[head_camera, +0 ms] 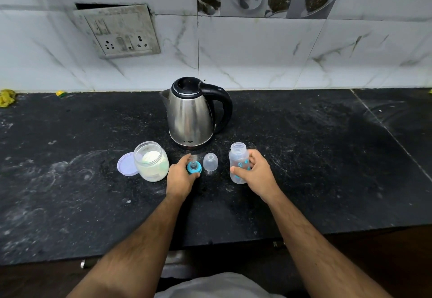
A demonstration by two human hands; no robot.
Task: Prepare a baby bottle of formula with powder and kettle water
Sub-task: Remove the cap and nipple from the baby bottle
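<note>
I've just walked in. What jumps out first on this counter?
The steel kettle stands at the back centre of the black counter. In front of it, the right hand grips an open, empty baby bottle, the left hand holds its blue teat ring, and an open powder jar sits left.

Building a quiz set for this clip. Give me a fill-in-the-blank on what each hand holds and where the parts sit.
1. The right hand grips the open ____.
2. The left hand holds the blue-ringed ____.
3. The clear cap stands on the counter between the nipple and the ____.
4. The jar of powder is open; its ____ lies just left of it.

Missing words: bottle; nipple; bottle; lid
</note>
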